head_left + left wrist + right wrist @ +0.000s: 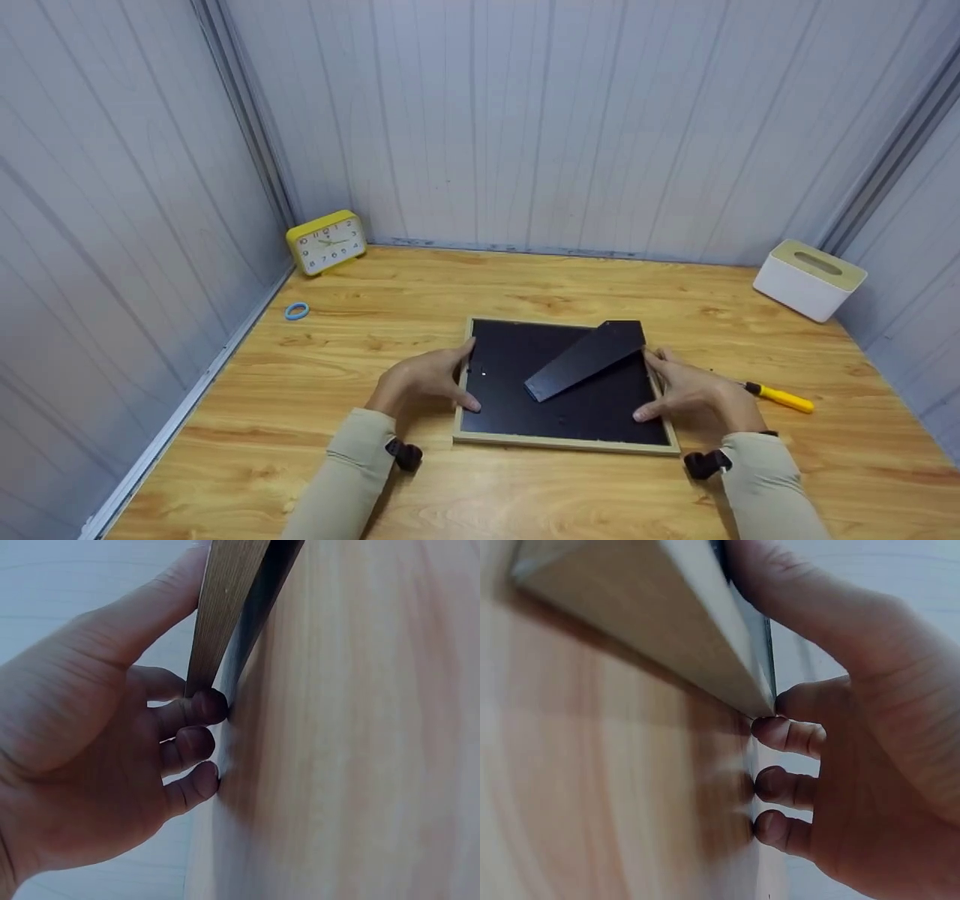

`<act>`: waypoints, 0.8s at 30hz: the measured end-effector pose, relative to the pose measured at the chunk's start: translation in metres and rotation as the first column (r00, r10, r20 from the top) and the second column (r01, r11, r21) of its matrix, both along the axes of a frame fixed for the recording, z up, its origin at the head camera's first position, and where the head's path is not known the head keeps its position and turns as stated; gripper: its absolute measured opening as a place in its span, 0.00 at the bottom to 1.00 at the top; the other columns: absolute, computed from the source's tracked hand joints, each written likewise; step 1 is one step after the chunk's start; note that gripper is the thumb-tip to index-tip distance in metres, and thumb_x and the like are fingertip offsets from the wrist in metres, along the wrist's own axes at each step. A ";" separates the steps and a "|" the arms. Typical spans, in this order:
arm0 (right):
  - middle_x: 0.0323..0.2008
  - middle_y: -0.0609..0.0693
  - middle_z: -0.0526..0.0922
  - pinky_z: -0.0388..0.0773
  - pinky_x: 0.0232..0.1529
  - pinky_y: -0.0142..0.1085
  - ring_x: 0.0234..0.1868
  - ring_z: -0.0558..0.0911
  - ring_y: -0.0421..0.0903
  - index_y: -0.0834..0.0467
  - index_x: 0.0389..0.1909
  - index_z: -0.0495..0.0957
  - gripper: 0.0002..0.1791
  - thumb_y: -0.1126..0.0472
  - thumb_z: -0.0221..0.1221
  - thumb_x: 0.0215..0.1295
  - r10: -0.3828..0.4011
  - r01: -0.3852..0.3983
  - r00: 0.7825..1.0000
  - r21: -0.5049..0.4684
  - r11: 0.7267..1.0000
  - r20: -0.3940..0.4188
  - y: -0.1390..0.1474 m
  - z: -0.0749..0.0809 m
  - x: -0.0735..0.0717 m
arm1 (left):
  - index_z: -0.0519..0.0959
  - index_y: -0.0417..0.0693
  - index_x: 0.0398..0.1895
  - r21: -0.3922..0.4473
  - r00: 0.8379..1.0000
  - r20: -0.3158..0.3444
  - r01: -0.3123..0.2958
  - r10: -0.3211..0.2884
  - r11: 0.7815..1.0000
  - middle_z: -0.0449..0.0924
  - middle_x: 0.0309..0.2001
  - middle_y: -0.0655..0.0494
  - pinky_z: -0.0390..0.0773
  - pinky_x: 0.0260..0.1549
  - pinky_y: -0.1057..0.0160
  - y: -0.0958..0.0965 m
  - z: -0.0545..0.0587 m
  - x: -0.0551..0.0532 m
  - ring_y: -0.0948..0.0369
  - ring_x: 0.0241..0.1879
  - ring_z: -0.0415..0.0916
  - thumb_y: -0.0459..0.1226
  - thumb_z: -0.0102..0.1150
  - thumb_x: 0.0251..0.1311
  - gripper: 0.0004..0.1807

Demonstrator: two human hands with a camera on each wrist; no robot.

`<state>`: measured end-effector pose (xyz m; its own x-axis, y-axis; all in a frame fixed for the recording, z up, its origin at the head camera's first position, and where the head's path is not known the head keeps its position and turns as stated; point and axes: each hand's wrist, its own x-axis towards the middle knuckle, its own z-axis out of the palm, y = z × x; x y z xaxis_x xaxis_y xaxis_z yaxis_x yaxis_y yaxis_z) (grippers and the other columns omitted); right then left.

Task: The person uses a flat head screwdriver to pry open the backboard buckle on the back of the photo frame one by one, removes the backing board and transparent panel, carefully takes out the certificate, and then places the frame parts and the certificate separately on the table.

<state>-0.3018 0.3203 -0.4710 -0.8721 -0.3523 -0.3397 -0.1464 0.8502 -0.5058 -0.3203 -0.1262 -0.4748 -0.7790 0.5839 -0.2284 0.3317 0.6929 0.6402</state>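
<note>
A picture frame (pixel 510 349) with a pale wood border lies back side up, its black easel stand (pixel 589 360) slanting across the black backing. On its left edge, my left hand (pixel 424 375) grips it, thumb over the backing and fingers along the side. In the left wrist view, fingertips (pixel 206 706) sit at the lower edge of the wooden border (pixel 221 615), close to the tabletop. My right hand (pixel 694 390) holds the opposite edge the same way. The right wrist view shows its fingertips at the frame's corner (pixel 652 622), near the table.
Just right of my right hand lies a yellow-handled tool (pixel 784 398), partly hidden by the hand. A yellow alarm clock (pixel 328 244) and a blue ring (pixel 297 311) are at the left. A white tissue box (pixel 806 281) stands back right. Walls (pixel 510 135) enclose the wooden table (pixel 420 292).
</note>
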 end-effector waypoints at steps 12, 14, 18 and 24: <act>0.75 0.70 0.23 0.36 0.67 0.70 0.74 0.29 0.70 0.58 0.80 0.34 0.69 0.37 0.72 0.53 -0.030 0.037 0.996 -0.080 0.996 0.079 0.005 0.006 0.004 | 0.44 0.41 0.80 -0.067 0.997 -0.068 0.040 -0.045 0.997 0.49 0.78 0.43 0.57 0.70 0.50 0.004 0.003 -0.002 0.50 0.76 0.48 0.54 0.73 0.54 0.61; 0.75 0.70 0.23 0.36 0.67 0.69 0.75 0.29 0.69 0.58 0.80 0.34 0.69 0.38 0.72 0.53 -0.028 0.035 0.996 -0.086 0.996 0.083 0.005 0.006 0.004 | 0.45 0.42 0.80 -0.067 0.997 -0.063 0.038 -0.043 0.997 0.50 0.78 0.42 0.57 0.70 0.49 0.003 0.003 -0.002 0.49 0.76 0.48 0.54 0.73 0.54 0.61; 0.75 0.71 0.24 0.39 0.68 0.69 0.75 0.30 0.70 0.59 0.80 0.35 0.69 0.38 0.72 0.53 -0.024 0.031 0.997 -0.085 0.996 0.079 0.006 0.006 0.003 | 0.45 0.41 0.80 -0.031 0.997 -0.059 0.038 -0.040 0.999 0.54 0.75 0.41 0.61 0.68 0.49 0.002 0.001 -0.002 0.49 0.73 0.54 0.52 0.74 0.54 0.61; 0.75 0.72 0.26 0.39 0.67 0.69 0.75 0.32 0.71 0.59 0.80 0.36 0.69 0.37 0.71 0.53 -0.015 0.020 0.998 -0.080 0.997 0.066 0.006 0.003 0.003 | 0.47 0.41 0.80 -0.010 0.998 -0.065 0.013 -0.014 1.000 0.55 0.74 0.39 0.63 0.66 0.50 0.001 -0.003 -0.002 0.50 0.71 0.58 0.53 0.74 0.54 0.60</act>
